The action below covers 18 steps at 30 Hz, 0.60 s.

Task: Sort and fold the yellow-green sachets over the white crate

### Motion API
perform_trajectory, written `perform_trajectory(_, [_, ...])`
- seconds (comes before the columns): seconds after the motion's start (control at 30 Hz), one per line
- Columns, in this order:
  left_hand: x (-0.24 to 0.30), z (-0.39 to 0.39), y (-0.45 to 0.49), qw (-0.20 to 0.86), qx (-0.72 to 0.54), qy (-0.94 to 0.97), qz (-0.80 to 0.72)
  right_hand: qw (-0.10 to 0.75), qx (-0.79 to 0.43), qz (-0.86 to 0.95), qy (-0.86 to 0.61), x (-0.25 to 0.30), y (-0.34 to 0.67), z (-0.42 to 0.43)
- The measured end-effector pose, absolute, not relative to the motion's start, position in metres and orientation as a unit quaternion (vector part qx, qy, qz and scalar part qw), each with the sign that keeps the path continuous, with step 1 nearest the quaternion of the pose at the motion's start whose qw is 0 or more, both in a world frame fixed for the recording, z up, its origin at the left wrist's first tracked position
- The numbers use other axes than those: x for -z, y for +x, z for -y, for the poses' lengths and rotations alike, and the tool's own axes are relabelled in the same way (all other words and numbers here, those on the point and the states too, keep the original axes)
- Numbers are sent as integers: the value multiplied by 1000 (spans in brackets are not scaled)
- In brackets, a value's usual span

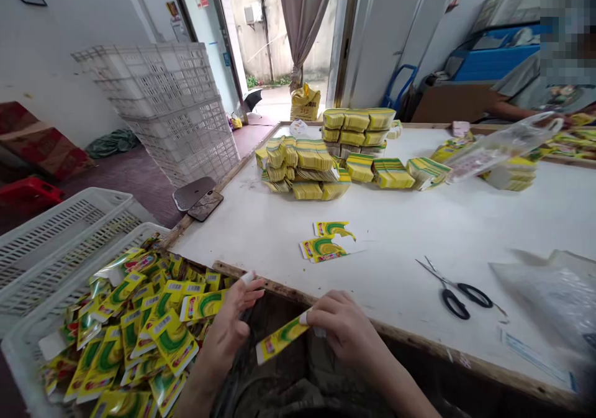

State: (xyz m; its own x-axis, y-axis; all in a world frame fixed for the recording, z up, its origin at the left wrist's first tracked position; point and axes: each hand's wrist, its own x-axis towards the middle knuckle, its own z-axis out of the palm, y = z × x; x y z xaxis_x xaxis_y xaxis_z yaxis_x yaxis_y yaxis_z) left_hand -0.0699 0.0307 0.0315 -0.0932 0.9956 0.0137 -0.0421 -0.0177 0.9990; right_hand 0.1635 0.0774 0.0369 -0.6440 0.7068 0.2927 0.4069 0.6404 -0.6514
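Between the thumb and fingers of my right hand (342, 328) is a small yellow-green printed carton (282, 340), held over my lap just off the table edge. White wrapping covers one of that hand's fingertips. My left hand (237, 306) is beside it with fingers apart and nothing in its grasp; one finger has a white cover. Left of it, a white plastic crate (28, 359) holds a heap of similar flat cartons (158, 318). Two torn cartons (326, 247) lie on the white table (261, 238) ahead of my hands.
Stacks of bundled cartons (302, 163) stand toward the back of the table. Black-handled scissors (454, 290) and clear plastic bags (554, 294) lie at right. A phone (205, 205) rests at the left edge. Tall white crates (162, 107) stand beyond; another person (526, 98) is at far right.
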Motion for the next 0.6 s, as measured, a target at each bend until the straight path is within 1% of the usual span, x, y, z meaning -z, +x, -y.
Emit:
perform_trajectory(0.07, [-40, -31, -67, 501, -403, 559, -524, 244, -222, 904, -271, -43, 161, -75])
perform_trajectory(0.1, [-42, -31, -61, 525, -350, 580, -515, 251, -208, 910, -255, -44, 159, -72])
perform_trajectory(0.13, [-43, -30, -53, 551, -316, 588, -501, 270, -204, 907, -252, -44, 157, -69])
perform_trajectory(0.2, [-38, -28, -38, 563, -309, 577, -504, 339, -225, 864, -296, -37, 156, -63])
perform_trajectory(0.27, [-28, -23, -27, 510, -335, 557, -564, 410, -305, 774, -374, -26, 157, -56])
perform_trajectory(0.33, [-17, -16, -21, 450, -337, 559, -610, 432, -451, 662, -414, -15, 155, -52])
perform_trajectory(0.43, [-2, -8, -15, 410, -361, 589, -596, 392, -647, 522, -394, -6, 145, -47])
perform_trajectory(0.5, [2, -5, -11, 381, -370, 606, -592, 380, -725, 433, -376, -4, 136, -45])
perform_trajectory(0.6, [0, -3, -8, 357, -343, 636, -591, 355, -809, 331, -332, -2, 127, -44])
